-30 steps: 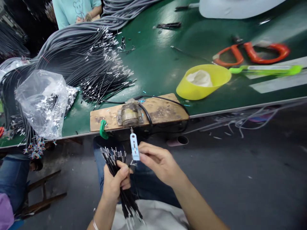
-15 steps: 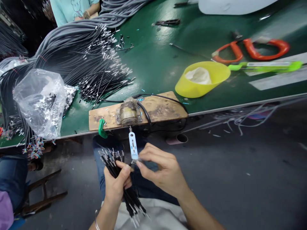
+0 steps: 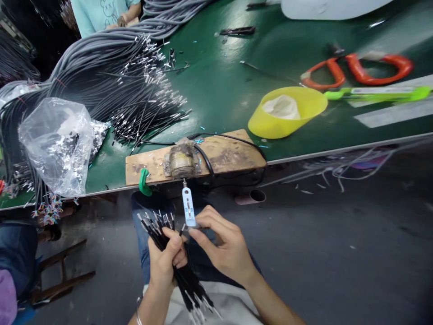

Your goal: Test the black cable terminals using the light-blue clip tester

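My left hand is closed around a bundle of short black cables with bare silvery ends, held slanting above my lap. One cable end sticks up apart from the rest, between thumb and forefinger. My right hand is pinched at the lower tip of a light-blue flat plastic piece; what lies between its fingertips is too small to make out. That blue piece hangs from the thin shaft of a small motor, which is fixed to a wooden board at the table edge.
A heap of grey cables with stripped ends covers the green table's left side, beside a clear plastic bag. A green hook sits at the board. Rightward are a yellow container and red-handled scissors. A co-worker is across the table.
My right hand has shifted slightly left and down at the blue piece's tip. The single cable end now shows more clearly beside it. The bundle's lower ends have swung a little right.
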Tool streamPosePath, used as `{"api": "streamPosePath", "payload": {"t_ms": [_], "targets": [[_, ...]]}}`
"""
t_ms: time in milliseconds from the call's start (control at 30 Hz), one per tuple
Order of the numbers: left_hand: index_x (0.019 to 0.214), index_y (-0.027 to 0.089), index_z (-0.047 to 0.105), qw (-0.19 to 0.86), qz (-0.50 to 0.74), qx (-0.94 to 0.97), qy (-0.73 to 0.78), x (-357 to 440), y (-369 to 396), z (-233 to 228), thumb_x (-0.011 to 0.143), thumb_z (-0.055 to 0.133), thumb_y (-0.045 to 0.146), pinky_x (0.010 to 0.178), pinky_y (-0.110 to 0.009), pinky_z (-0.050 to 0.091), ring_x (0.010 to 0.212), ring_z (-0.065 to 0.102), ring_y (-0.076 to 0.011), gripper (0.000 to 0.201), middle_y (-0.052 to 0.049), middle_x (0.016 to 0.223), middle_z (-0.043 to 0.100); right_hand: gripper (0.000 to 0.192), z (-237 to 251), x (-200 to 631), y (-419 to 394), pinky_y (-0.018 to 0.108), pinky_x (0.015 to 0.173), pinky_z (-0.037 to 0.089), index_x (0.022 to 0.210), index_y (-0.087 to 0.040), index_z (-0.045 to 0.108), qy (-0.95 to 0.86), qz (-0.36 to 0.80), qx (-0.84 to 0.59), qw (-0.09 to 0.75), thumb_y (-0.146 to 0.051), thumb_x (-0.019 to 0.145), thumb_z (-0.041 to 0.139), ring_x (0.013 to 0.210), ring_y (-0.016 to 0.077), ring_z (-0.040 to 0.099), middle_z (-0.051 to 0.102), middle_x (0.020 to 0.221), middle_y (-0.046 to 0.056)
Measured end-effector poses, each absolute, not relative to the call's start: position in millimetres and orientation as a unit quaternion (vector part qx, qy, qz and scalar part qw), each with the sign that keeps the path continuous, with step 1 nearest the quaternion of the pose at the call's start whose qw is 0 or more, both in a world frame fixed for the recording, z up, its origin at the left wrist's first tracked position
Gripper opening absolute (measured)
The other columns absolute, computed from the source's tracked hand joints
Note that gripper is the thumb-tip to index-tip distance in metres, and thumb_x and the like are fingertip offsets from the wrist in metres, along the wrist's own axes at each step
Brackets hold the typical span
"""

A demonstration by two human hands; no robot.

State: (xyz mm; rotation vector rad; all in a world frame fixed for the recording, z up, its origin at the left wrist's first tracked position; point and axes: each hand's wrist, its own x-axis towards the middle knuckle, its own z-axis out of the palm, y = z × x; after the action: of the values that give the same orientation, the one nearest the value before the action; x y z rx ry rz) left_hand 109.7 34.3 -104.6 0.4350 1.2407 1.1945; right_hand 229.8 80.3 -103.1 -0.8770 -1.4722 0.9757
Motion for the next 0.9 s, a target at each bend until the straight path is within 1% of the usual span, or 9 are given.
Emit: {"api": "streamPosePath", "payload": {"t_ms": [133,200,267,400,500,567,667,800,900], "targets": [[0.063,0.017,0.045,0.641,0.509,0.194,0.541,108,36,-103,0.061,0.072,0.048,0.033,-0.017,0.015,0.032,0.023,0.0011,0.041,0.004,0.053,0.047,0.004,-103,233,83,0.03,0.061,0.041,0.076,-0.019,0.06,-0.617,0.444,-0.357,0.543,-0.017,0.079,0.059,0.067,0.0174,0.05,0.059,0.07,0.004],[0.062,0.016,0.047,0.64,0.504,0.207,0.542,107,37,-102,0.061,0.072,0.048,0.034,-0.018,0.017,0.033,0.025,0.0005,0.04,0.004,0.051,0.046,0.01,-103,233,85,0.031,0.062,0.041,0.072,-0.018,0.061,-0.607,0.491,-0.338,0.526,-0.022,0.081,0.057,0.067,0.0175,0.05,0.058,0.069,0.005],[0.061,0.015,0.052,0.631,0.502,0.227,0.547,104,38,-101,0.06,0.074,0.045,0.035,-0.019,0.021,0.034,0.028,-0.001,0.037,0.004,0.051,0.046,0.02,-105,233,87,0.03,0.061,0.041,0.068,-0.017,0.06,-0.563,0.588,-0.305,0.494,-0.031,0.082,0.055,0.066,0.0167,0.05,0.056,0.068,0.004],[0.058,0.015,0.064,0.595,0.505,0.28,0.559,94,42,-99,0.055,0.079,0.031,0.043,-0.022,0.036,0.045,0.044,-0.0076,0.023,0.001,0.055,0.052,0.031,-107,233,101,0.026,0.056,0.04,0.07,-0.015,0.062,-0.426,0.764,-0.264,0.406,-0.046,0.072,0.064,0.06,0.0136,0.049,0.053,0.065,0.001],[0.052,0.017,0.069,0.589,0.487,0.317,0.562,82,47,-102,0.05,0.081,0.022,0.055,-0.026,0.044,0.055,0.053,-0.0133,0.014,-0.002,0.056,0.059,0.036,-99,230,118,0.025,0.055,0.037,0.062,-0.015,0.06,-0.355,0.746,-0.333,0.454,-0.05,0.066,0.068,0.056,0.0116,0.046,0.052,0.059,-0.001],[0.05,0.018,0.07,0.59,0.467,0.342,0.563,75,51,-104,0.049,0.082,0.019,0.054,-0.028,0.046,0.053,0.056,-0.0157,0.012,-0.003,0.054,0.061,0.042,-89,225,127,0.025,0.054,0.037,0.055,-0.015,0.059,-0.343,0.719,-0.357,0.487,-0.056,0.062,0.068,0.054,0.0112,0.045,0.052,0.055,-0.001],[0.049,0.019,0.07,0.555,0.48,0.361,0.575,75,55,-104,0.047,0.082,0.021,0.052,-0.029,0.047,0.052,0.056,-0.0174,0.013,-0.004,0.054,0.063,0.046,-76,219,134,0.025,0.051,0.037,0.055,-0.014,0.062,-0.347,0.73,-0.344,0.478,-0.06,0.059,0.067,0.05,0.0109,0.045,0.054,0.052,0.0],[0.052,0.017,0.069,0.502,0.546,0.342,0.577,94,59,-96,0.048,0.081,0.025,0.054,-0.028,0.045,0.055,0.054,-0.0158,0.015,-0.003,0.056,0.06,0.045,-69,213,131,0.023,0.045,0.037,0.057,-0.014,0.064,-0.312,0.761,-0.32,0.47,-0.058,0.063,0.065,0.046,0.0107,0.047,0.056,0.05,0.001],[0.057,0.015,0.068,0.511,0.559,0.329,0.565,107,59,-89,0.055,0.078,0.028,0.044,-0.024,0.037,0.045,0.045,-0.0098,0.016,0.0,0.053,0.055,0.043,-73,210,128,0.023,0.044,0.039,0.06,-0.014,0.065,-0.267,0.781,-0.307,0.474,-0.057,0.064,0.065,0.045,0.0113,0.049,0.057,0.05,0.002]]}}
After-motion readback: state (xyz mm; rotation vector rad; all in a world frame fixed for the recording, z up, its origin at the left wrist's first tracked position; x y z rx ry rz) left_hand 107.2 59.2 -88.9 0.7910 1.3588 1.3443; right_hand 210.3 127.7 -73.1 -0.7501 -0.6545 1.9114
